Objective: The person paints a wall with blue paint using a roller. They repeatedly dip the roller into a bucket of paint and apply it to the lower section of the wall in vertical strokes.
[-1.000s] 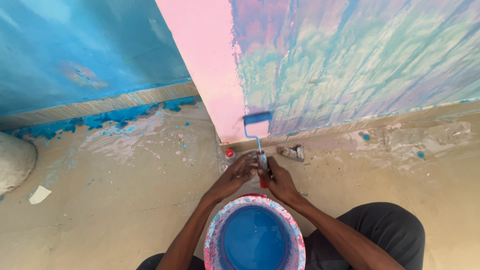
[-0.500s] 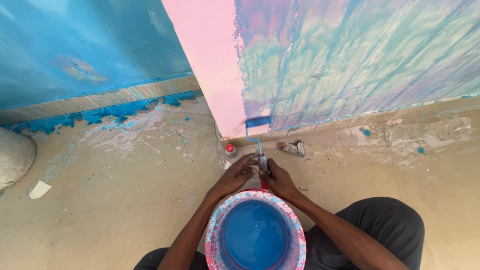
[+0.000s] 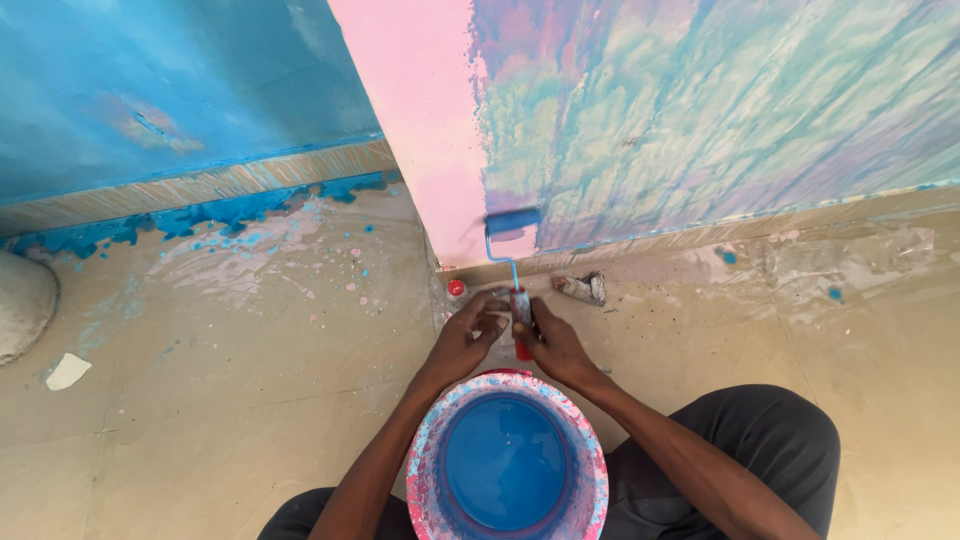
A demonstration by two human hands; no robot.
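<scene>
**Both hands on mini roller, head at base of pink wall**

Mini paint roller point(image 3: 513, 262): blue-coated sleeve pressed against the wall point(image 3: 420, 110) low down, right at the boundary between the plain pink strip and the streaky blue-over-pink area, just above the tan skirting band point(image 3: 700, 232). Thin metal shank runs down from the sleeve to a red-tipped handle.

Right hand point(image 3: 556, 345): fingers clenched around the handle, red end showing just below the grip. Left hand point(image 3: 466, 338): fingers curled in against the handle from the other side, touching it; exact grip on that side is partly hidden, but it reads as closed on the handle, not released.

Paint bucket point(image 3: 507, 462): directly below the hands, between the person's knees, on the floor point(image 3: 230, 380). Filled with blue paint, rim smeared pink and blue. The hands sit just above its far rim.

Nearby on the floor: small red cap point(image 3: 456, 288) just left of the hands, at the wall corner; small grey scrap, possibly a brush or rag, point(image 3: 584, 288) just right of the roller handle. Blue and pink splatter near the left wall; white scrap point(image 3: 67, 371) far left.

Left wall is solid blue.
</scene>
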